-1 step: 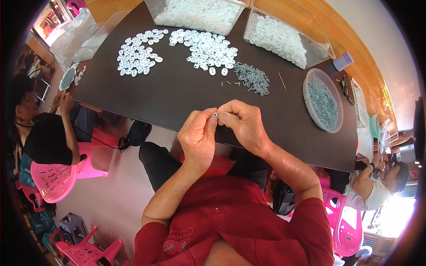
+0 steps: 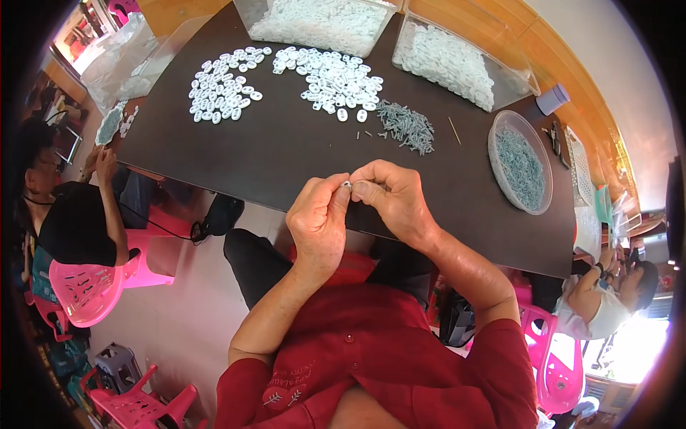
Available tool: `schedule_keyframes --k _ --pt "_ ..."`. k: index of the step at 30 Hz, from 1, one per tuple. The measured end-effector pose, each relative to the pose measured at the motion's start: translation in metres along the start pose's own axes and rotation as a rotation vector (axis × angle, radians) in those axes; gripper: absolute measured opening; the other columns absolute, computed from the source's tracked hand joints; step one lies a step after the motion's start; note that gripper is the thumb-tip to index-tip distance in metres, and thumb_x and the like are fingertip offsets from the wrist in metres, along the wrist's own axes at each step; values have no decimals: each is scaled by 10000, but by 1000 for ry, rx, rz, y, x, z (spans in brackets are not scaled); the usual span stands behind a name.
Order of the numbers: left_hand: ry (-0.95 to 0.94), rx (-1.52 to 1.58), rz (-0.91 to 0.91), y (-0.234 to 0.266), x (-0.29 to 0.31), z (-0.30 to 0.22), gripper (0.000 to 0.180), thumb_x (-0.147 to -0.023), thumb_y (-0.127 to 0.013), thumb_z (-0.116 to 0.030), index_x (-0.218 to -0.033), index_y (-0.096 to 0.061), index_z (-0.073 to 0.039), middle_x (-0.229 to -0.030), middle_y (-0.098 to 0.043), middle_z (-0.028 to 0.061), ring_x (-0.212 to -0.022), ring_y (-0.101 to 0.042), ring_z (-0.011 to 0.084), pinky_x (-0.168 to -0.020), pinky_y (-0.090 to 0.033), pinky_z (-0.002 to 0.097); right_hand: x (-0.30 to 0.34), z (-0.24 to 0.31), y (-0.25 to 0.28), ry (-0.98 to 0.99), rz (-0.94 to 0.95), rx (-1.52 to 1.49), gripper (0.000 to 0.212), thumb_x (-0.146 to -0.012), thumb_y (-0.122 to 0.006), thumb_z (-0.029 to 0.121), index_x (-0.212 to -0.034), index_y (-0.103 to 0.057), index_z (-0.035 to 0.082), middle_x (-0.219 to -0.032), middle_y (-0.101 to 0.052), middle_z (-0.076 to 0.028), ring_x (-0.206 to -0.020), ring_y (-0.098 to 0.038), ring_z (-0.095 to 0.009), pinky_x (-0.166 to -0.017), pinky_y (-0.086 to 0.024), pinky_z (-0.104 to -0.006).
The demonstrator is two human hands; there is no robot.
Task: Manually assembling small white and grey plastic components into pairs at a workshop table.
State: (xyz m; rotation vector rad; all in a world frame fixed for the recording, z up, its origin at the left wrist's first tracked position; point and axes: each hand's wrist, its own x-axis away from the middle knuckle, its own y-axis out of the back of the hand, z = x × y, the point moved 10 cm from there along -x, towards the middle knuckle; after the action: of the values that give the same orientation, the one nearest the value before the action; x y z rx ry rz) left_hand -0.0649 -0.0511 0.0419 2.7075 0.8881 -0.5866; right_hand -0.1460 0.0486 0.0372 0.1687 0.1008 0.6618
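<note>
Above the near edge of the dark table (image 2: 236, 154), both my hands meet at the fingertips. My left hand (image 2: 316, 223) is closed, pinching a small white plastic piece (image 2: 347, 184) between thumb and forefinger; most of it is hidden. My right hand (image 2: 399, 206) is closed too, thumb and forefinger pressed together against that piece. Whether the right fingers hold something else cannot be seen. Beyond my hands lie a left pile of white oval pieces with holes (image 2: 218, 89), a second white pile (image 2: 339, 80), and a heap of small grey screw-like parts (image 2: 407, 129).
Two clear bins (image 2: 525, 82) of white pieces line the far side. At right stand a round tub (image 2: 548, 194) of grey parts, a lidded cup (image 2: 552, 99) and pliers (image 2: 556, 139). A thin stick (image 2: 454, 131) lies nearby. Other people sit at left and right.
</note>
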Motion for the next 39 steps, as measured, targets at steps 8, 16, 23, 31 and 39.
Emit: schedule_keyframes --k 8,16,23,31,39 --pt "13 38 5 1 -1 2 140 -860 -606 -18 -977 -632 54 -762 -546 25 -672 -506 80 -603 -419 197 -1 -5 1 -56 10 -63 74 -839 -567 28 -859 -595 -38 -757 -619 -36 -706 -549 -68 -633 -460 -229" --pt "-122 -69 -25 2 -2 -10 193 -745 -623 119 -915 -626 27 -680 -549 82 -594 -535 193 -541 -431 279 2 -5 0 -44 -35 29 86 -816 -576 49 -809 -598 -34 -701 -602 -27 -640 -501 -52 -570 -418 -215" --pt "31 46 16 1 0 15 127 -845 -591 28 -961 -639 50 -738 -548 29 -642 -519 82 -553 -428 199 -3 -11 -3 -49 -11 27 91 -817 -580 45 -824 -614 -40 -718 -615 -21 -672 -526 -50 -582 -422 -207" --pt "430 469 -11 -2 -5 50 166 -853 -615 -49 -987 -643 44 -774 -623 61 -605 -526 76 -528 -431 195 -37 13 31 136 -85 347 173 -812 -588 65 -952 -658 -10 -797 -651 -43 -736 -575 -77 -647 -454 -239" --pt "437 590 3 -5 -8 55 183 -847 -632 -61 -990 -636 54 -763 -625 70 -599 -534 80 -525 -431 193 -82 25 26 676 -113 1145 186 -718 -602 9 -860 -681 99 -717 -544 -90 -733 -537 -260 -635 -444 -374"
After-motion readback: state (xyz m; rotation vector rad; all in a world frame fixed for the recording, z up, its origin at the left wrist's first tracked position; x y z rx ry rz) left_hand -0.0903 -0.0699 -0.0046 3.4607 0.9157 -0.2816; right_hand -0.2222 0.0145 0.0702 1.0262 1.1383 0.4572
